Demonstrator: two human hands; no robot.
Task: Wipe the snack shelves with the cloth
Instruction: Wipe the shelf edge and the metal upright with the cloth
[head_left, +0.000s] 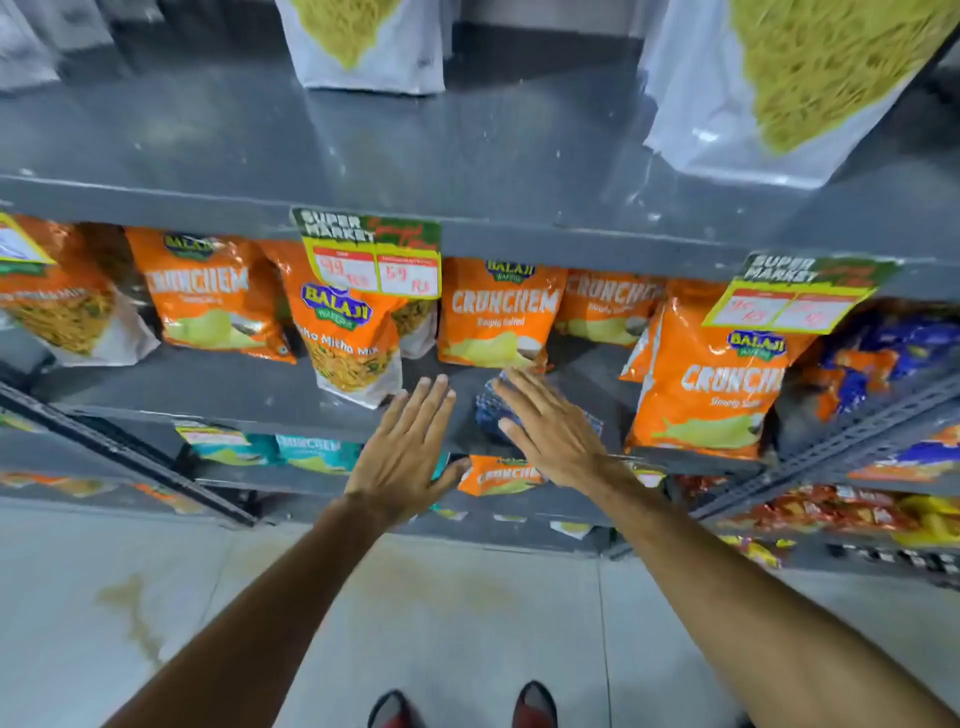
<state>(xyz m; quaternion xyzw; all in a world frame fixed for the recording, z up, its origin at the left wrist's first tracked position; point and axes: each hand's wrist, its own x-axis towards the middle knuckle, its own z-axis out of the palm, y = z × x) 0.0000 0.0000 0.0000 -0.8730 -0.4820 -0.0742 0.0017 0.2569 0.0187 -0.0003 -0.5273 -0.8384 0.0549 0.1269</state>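
Observation:
A blue patterned cloth (488, 408) lies on the grey middle shelf (234, 387), mostly hidden under my right hand (545, 426), which lies flat on it with fingers spread. My left hand (408, 449) hovers open just left of the cloth, fingers pointing at the shelf, holding nothing. Orange snack bags (496, 314) stand at the back of this shelf, right behind both hands.
A mix bag (348, 338) stands left of my left hand and a big orange bag (711, 379) right of my right hand. Price tags (371, 260) hang from the upper shelf's edge. Clear bags of yellow noodles (789, 78) sit above. Lower shelves hold more packets.

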